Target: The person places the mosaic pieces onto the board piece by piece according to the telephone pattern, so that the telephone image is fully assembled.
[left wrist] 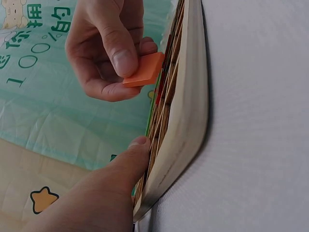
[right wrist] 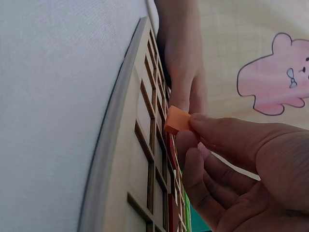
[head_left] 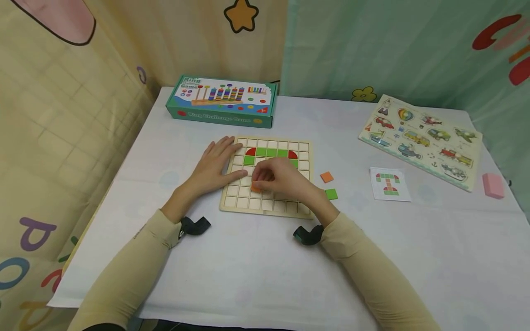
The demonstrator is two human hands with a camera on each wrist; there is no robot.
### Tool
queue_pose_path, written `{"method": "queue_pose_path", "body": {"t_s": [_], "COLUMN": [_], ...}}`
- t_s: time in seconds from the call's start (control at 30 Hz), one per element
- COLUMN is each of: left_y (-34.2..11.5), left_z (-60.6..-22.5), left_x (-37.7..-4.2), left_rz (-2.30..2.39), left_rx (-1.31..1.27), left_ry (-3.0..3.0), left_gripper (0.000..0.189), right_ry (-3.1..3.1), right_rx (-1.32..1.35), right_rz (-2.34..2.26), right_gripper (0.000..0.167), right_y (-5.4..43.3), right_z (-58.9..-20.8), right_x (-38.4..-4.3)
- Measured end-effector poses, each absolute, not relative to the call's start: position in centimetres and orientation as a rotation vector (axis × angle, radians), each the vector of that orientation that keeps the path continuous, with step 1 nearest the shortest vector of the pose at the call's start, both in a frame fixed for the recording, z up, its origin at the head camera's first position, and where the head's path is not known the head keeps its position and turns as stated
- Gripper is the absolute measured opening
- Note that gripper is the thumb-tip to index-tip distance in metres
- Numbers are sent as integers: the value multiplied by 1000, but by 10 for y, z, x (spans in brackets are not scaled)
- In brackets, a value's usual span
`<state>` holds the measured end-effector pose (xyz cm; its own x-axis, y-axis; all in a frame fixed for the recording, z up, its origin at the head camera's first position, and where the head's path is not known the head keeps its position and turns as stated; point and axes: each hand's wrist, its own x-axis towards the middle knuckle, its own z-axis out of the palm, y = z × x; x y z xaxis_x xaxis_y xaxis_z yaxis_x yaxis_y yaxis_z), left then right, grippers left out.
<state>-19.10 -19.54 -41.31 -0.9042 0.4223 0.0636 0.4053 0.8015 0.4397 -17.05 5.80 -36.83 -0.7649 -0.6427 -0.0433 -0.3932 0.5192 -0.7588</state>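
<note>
My right hand (head_left: 281, 177) pinches an orange square tile (left wrist: 145, 70) between thumb and fingers, close over the wooden grid board (head_left: 227, 203). In the right wrist view the tile (right wrist: 177, 120) is tilted above the slots. My left hand (head_left: 213, 166) rests on the board's left edge, fingers extended and thumb (left wrist: 128, 162) over the grid. Near the board's far side lies a row of green tiles (head_left: 271, 152) with a red quarter-round tile (head_left: 250, 151) at its left end and another (head_left: 292, 155) at its right. My right hand hides the middle slots in the head view.
A loose orange tile (head_left: 326, 177) and a green tile (head_left: 331, 194) lie right of the board. Farther right are a pattern card (head_left: 390, 196), a picture puzzle board (head_left: 422, 124) and a pink block (head_left: 493, 185). A green game box (head_left: 221, 118) stands behind.
</note>
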Motion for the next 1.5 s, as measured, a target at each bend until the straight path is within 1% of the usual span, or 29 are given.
{"method": "queue_pose_path", "body": {"t_s": [0.1,0.37,0.63,0.8,0.9,1.07,1.2,1.27,1.4,1.5], "left_y": [-196,-197,-198,-197,-197,-197,-195,-193,-192,-193], "left_z": [-413,-415,-413,-410,-409,-410,-413,-414,-415,-414], "left_x": [-191,-192,-194,-193,-193,-192,-192,-193,-193,-191], "left_rz": [706,706,696,689,691,701,713,714,715,707], "left_rx": [674,684,687,690,693,683,686,694,686,668], "left_ry": [2950,2953,2954,2952,2947,2947,2933,2929,2931,2934], "left_gripper": [81,81,81,81,81,81,82,82,83,84], "right_ry": [2460,2524,2573,2497,2469,2462,2488,2509,2557,2596], "right_rx": [-889,-951,-1042,-1165,-1184,-1168,-1086,-1049,-979,-873], "right_rz": [-1041,-936,-848,-820,-792,-803,-858,-906,-959,-998], "right_gripper": [3,6,4,15,15,14,19,20,17,15], "right_y": [56,55,55,53,54,57,69,80,110,136], "right_z": [-368,-365,-363,-363,-362,-359,-357,-357,-357,-360], "right_x": [-169,-169,-169,-169,-169,-169,-169,-170,-172,-171]}}
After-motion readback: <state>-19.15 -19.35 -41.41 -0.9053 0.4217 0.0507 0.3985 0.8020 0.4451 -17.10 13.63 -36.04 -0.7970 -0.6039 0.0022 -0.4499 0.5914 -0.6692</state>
